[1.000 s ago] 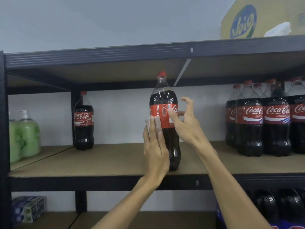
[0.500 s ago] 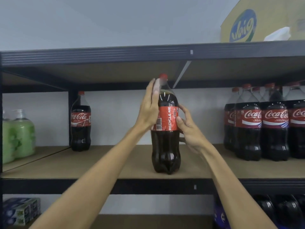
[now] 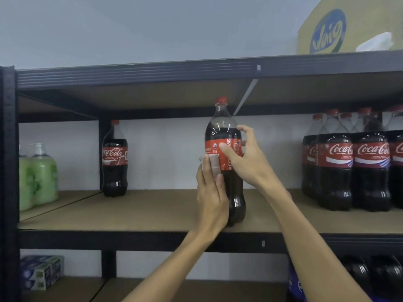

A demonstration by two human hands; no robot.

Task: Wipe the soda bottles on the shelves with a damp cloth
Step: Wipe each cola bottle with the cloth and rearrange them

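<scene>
A black metal rack (image 3: 130, 238) with brown board shelves fills the view, and a yellow cardboard box (image 3: 322, 33) sits on its top shelf at the far right. On the middle shelf a cluster of dark plastic cola bottles with red labels (image 3: 368, 162) stands at the right. A lone bottle of the same kind (image 3: 114, 160) stands far back on the left, beside two green pump soap bottles (image 3: 41, 175). The bottle being cleaned, a large dark cola bottle with a red cap (image 3: 224, 131), stands upright near the front edge at the centre. The right hand (image 3: 246, 162) grasps it at the label band, thumb in front and fingers curled round the right side. The left hand (image 3: 212, 197) lies flat with fingers straight, pressing a small pale damp cloth (image 3: 212, 165) against the bottle's left flank at the label's lower edge. Half a second ago this hand was up at the neck; it has swept down the side, and the label has turned, so a fresh face shows. That suggests this bottle is well into its wipe, one stroke per turn, while the cluster at the right probably awaits its turn.
</scene>
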